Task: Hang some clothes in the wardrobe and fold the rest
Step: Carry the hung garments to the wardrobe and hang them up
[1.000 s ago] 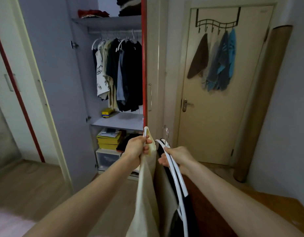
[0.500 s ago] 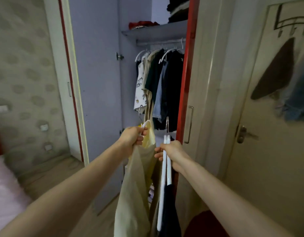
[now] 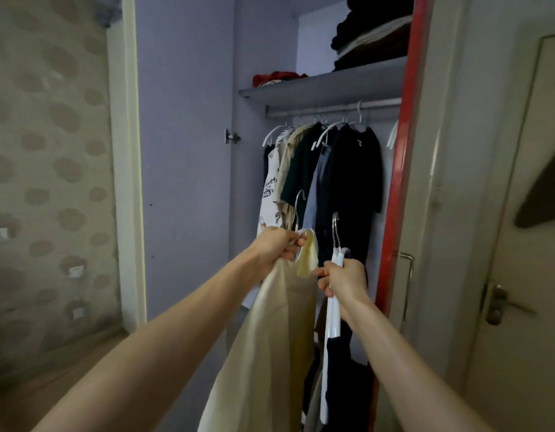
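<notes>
Already at the open wardrobe (image 3: 188, 151), the person has both arms stretched toward the rail (image 3: 332, 108), so in the head view, the only one given, the hanging part of the job looks underway but not finished for what is in hand. The left hand (image 3: 277, 246) has its fingers curled tight around the top of a hanger carrying a cream garment (image 3: 270, 347), whose metal hook (image 3: 298, 207) sticks up above the fist, well below the rail. The right hand (image 3: 344, 280) is closed around the neck of white hangers (image 3: 333, 310), apparently two together, with a dark garment (image 3: 344, 385) trailing from them at the bottom edge; their hook (image 3: 334, 227) also points up, short of the rail. On the rail a row of hung clothes (image 3: 332, 182) fills the left and middle, and a gap shows at the right end beside the red door edge (image 3: 397, 194), near a bare white hanger (image 3: 393, 138). Folded piles (image 3: 369, 35) sit on the shelf (image 3: 326, 88) above. My reading: these garments remain to be lifted and hooked on, and whether any folding is left cannot be told from this view.
</notes>
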Available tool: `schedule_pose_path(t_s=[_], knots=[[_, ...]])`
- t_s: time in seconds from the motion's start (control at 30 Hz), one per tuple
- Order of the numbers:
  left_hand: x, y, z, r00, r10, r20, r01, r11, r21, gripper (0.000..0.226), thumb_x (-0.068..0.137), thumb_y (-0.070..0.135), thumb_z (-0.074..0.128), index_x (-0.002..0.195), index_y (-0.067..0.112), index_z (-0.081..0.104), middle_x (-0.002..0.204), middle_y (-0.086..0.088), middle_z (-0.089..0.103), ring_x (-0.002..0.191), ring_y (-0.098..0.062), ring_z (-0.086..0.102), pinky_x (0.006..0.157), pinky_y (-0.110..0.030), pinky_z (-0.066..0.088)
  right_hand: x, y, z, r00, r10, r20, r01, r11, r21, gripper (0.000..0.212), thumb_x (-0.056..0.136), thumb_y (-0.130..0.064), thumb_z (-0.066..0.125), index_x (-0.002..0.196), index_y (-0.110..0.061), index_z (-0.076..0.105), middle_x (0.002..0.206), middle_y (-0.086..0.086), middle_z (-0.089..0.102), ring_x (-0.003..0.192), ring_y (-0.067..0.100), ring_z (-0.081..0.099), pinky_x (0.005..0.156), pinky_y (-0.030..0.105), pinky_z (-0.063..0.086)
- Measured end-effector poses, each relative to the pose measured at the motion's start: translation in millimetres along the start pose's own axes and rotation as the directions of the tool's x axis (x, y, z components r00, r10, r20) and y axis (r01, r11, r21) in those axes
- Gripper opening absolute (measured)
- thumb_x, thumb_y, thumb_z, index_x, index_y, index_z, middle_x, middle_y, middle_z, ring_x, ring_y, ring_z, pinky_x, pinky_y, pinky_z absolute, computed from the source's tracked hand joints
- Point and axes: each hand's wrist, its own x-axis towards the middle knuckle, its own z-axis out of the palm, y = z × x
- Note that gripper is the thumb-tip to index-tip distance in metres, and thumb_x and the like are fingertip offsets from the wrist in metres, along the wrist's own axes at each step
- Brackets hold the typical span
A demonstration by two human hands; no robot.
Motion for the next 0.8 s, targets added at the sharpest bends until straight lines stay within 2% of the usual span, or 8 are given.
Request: schedule_pose_path(t_s=[0.1,0.23,0.33,0.47,0.57,0.67,0.73,0.8], knots=[[70.4,-2.7,-7.2,0.996,-0.016,0.092,0.019,0.999,-0.033,0.024,0.1,0.002,0.035,0.083,0.002,0.053,0.051,0.003,0.045,0.031,-0.001,0.027,0.031,-0.011,0.021,49.0,4.4,20.5,0.994,0.0,-0.107,-0.002,1.0,-0.015,0.03,0.096,-0.003,0.042,0.069,-0.001,0.057,0.057,0.011,0.058,0.038,0.015,0.043,0.033,0.02,0.031],[162.6,-9.2,-29.6,0.975,-0.048,0.218,0.05,0.999,-0.005,0.026,0.099,0.004,0.038,0.08,0.003,0.054,0.056,0.002,0.042,0.031,-0.002,0.026,0.029,-0.013,0.021,119.0,0.0,48.5,0.984,-0.011,-0.179,0.023,0.998,0.065,0.024,0.096,0.001,0.041,0.076,-0.005,0.053,0.069,0.014,0.062,0.038,0.014,0.045,0.032,0.018,0.029],[226.5,8.4,-46.1,0.944,-0.08,0.319,0.074,0.997,0.031,0.026,0.099,0.006,0.04,0.081,0.003,0.058,0.051,0.003,0.044,0.031,-0.002,0.028,0.029,-0.014,0.023,177.3,-21.1,67.0,0.969,-0.02,-0.245,0.042,0.995,0.086,0.016,0.095,0.0,0.045,0.085,0.004,0.055,0.065,0.015,0.065,0.031,0.012,0.046,0.031,0.017,0.029],[301.9,52.4,-40.2,0.901,-0.04,0.432,0.074,0.995,-0.064,0.028,0.098,0.001,0.037,0.078,0.002,0.056,0.054,0.0,0.045,0.031,-0.002,0.031,0.03,-0.013,0.025,238.5,-71.4,65.6,0.941,-0.067,-0.332,0.089,0.995,0.053,0.014,0.094,0.005,0.043,0.084,0.007,0.052,0.066,0.019,0.062,0.026,0.011,0.039,0.029,0.016,0.026],[344.6,79.7,-21.3,0.873,-0.005,0.489,0.068,0.991,-0.111,0.029,0.098,-0.002,0.035,0.075,0.002,0.053,0.051,-0.001,0.045,0.029,-0.002,0.034,0.031,-0.012,0.028,274.4,-102.9,57.2,0.918,-0.117,-0.38,0.122,0.992,-0.011,0.013,0.093,0.007,0.042,0.085,0.008,0.052,0.05,0.014,0.062,0.027,0.011,0.041,0.029,0.016,0.026],[385.8,103.2,1.0,0.849,0.057,0.526,-0.013,0.996,-0.089,0.026,0.096,-0.003,0.037,0.076,0.001,0.054,0.048,-0.002,0.051,0.033,-0.006,0.038,0.034,-0.014,0.034,317.9,-127.5,42.1,0.891,-0.14,-0.432,0.132,0.99,-0.049,0.021,0.095,0.006,0.042,0.076,0.009,0.051,0.049,0.018,0.062,0.028,0.015,0.04,0.029,0.017,0.028],[410.7,115.8,15.7,0.852,0.121,0.509,-0.128,0.992,-0.022,0.026,0.095,-0.002,0.04,0.074,0.001,0.056,0.055,-0.005,0.051,0.038,-0.009,0.04,0.038,-0.017,0.037,343.0,-142.4,32.5,0.882,-0.15,-0.446,0.155,0.988,-0.026,0.01,0.095,0.006,0.04,0.097,0.01,0.049,0.061,0.027,0.06,0.028,0.015,0.042,0.029,0.017,0.032],[433.3,124.0,29.0,0.86,0.186,0.475,-0.237,0.97,0.05,0.028,0.093,0.0,0.043,0.069,0.001,0.058,0.06,-0.007,0.052,0.041,-0.012,0.042,0.043,-0.02,0.039,366.2,-152.1,24.9,0.887,-0.159,-0.434,0.168,0.986,-0.019,0.015,0.096,0.006,0.038,0.111,0.006,0.041,0.073,0.029,0.055,0.028,0.015,0.048,0.03,0.017,0.036]])
